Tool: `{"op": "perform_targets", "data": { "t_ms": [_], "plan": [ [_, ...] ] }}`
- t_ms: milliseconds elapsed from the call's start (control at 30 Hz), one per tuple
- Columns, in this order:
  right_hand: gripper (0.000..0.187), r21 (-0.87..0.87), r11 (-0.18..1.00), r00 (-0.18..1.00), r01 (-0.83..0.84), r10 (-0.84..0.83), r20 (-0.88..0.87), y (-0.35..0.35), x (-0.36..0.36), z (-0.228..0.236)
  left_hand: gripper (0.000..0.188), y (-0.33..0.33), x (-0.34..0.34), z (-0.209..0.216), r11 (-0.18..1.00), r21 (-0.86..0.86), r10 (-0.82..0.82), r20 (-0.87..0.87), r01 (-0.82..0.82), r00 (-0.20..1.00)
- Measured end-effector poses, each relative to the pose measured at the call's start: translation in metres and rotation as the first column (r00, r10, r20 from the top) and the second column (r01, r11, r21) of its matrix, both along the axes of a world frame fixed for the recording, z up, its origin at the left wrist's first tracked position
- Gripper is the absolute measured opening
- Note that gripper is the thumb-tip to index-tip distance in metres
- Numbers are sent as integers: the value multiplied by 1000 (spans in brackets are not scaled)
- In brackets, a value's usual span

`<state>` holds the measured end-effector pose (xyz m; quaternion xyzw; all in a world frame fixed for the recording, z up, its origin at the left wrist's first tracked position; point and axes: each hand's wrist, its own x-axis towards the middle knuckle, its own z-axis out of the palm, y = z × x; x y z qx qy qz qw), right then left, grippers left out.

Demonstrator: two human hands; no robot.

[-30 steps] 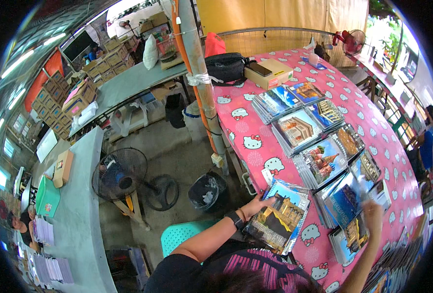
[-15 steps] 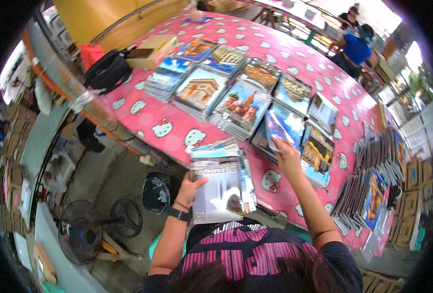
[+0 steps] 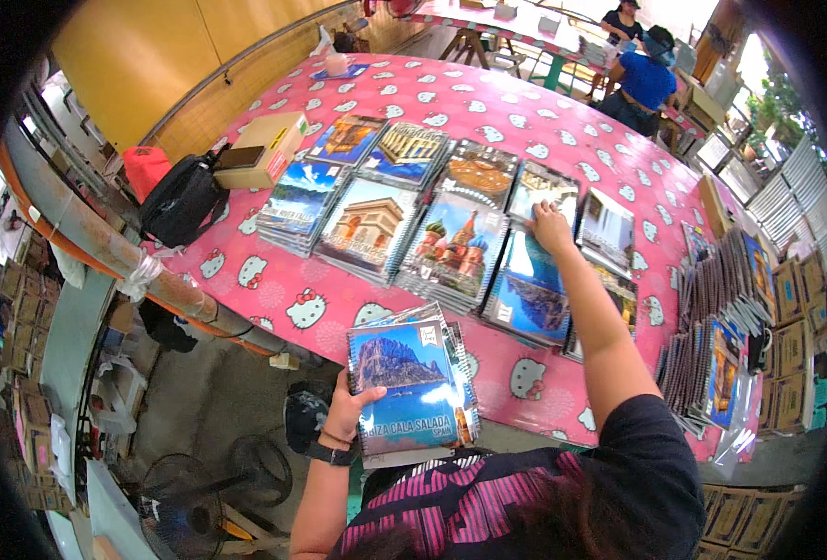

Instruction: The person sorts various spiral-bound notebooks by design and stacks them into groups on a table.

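My left hand (image 3: 345, 408) is closed on a small pile of spiral notebooks (image 3: 404, 373) at the table's near edge, thumb over the top cover. That cover shows a rocky cliff above blue sea. My right hand (image 3: 551, 226) reaches forward over the laid-out stacks, its fingers resting on a pale-covered spiral notebook (image 3: 535, 187) in the far row. Below that hand lies a stack with a blue sea cover (image 3: 530, 289). Beside it are notebooks with a colourful domed building (image 3: 453, 245) and a stone arch (image 3: 367, 224).
The table has a pink patterned cover (image 3: 525, 378). Dense piles of spiral notebooks (image 3: 698, 373) stand at its right end. A black bag (image 3: 182, 207) and a cardboard box (image 3: 269, 149) sit at the left. A fan (image 3: 185, 504) stands on the floor. Two people (image 3: 642, 79) are at a farther table.
A notebook with the sea-cliff cover now tops the pile in my left hand, where a pale cover was. My right hand has moved from the near blue stack to the far row.
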<state>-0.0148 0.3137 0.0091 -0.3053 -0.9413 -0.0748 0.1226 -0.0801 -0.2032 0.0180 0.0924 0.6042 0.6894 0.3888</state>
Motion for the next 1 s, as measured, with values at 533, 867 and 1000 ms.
{"op": "perform_targets", "data": {
  "t_ms": [533, 867, 1000],
  "plan": [
    [50, 34, 949, 947, -313, 315, -62, -223, -30, 23, 65, -12, -86, -19, 976, 49, -218, 74, 214, 973],
    [47, -797, 418, 701, -436, 713, -9, -253, -30, 122, 56, -21, -96, 13, 919, 379, -338, 615, 108, 713],
    [55, -26, 947, 904, -320, 297, -307, -97, -116, 39, 67, -17, -91, 6, 924, 88, -381, 139, 372, 914]
  ]
}}
